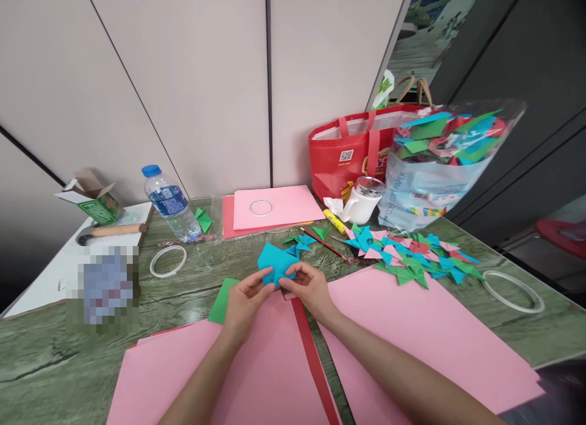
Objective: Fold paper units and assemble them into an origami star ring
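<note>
A folded blue paper piece (276, 263) is held just above the green marbled table (192, 290). My left hand (245, 300) pinches its lower left edge with closed fingers. My right hand (309, 287) grips its lower right edge, thumb pressed on the paper. Both hands hover over large pink sheets (270, 364). A green paper square (223, 300) lies partly under my left hand. A thin red strip (314, 358) runs between the pink sheets.
A heap of folded blue, green and pink pieces (412, 257) lies to the right. Behind stand a water bottle (169, 205), a white cup (364, 202), a glue stick (334, 221), a red bag (352, 150) and a clear bag of folded pieces (439, 162). White rings (168, 260) (513, 290) lie flat.
</note>
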Demonstrator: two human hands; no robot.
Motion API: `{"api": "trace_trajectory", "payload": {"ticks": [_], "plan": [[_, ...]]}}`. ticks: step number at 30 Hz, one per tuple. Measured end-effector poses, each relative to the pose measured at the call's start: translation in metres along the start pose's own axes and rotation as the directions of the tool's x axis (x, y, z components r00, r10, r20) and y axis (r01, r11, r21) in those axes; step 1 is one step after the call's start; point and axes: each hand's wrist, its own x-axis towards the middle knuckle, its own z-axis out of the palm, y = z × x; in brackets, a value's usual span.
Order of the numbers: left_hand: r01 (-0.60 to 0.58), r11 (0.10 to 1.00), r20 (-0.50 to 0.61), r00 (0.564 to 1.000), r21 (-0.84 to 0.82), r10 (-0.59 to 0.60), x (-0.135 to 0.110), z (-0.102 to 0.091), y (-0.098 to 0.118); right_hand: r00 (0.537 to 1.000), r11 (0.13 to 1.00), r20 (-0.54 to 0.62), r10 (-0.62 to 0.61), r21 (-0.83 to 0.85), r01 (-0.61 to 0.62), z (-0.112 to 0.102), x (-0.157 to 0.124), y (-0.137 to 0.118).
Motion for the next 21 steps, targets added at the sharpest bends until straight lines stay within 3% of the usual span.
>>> {"api": "trace_trajectory", "payload": {"ticks": [10,21], "plan": [[0.0,0.997,-0.091,0.996,-0.072,-0.007,-0.0037,0.0093,-0.0006,1.0,1.0,-0.011,-0.015,-0.006,0.015,0.0018,-0.0023,-0.0018],[-0.042,0.996,-0.087,0.996,-0.082,0.034,-0.0044,0.0104,-0.004,0.998,0.996,-0.007,-0.055,-0.077,0.055,0.0023,-0.0049,-0.0063]]}}
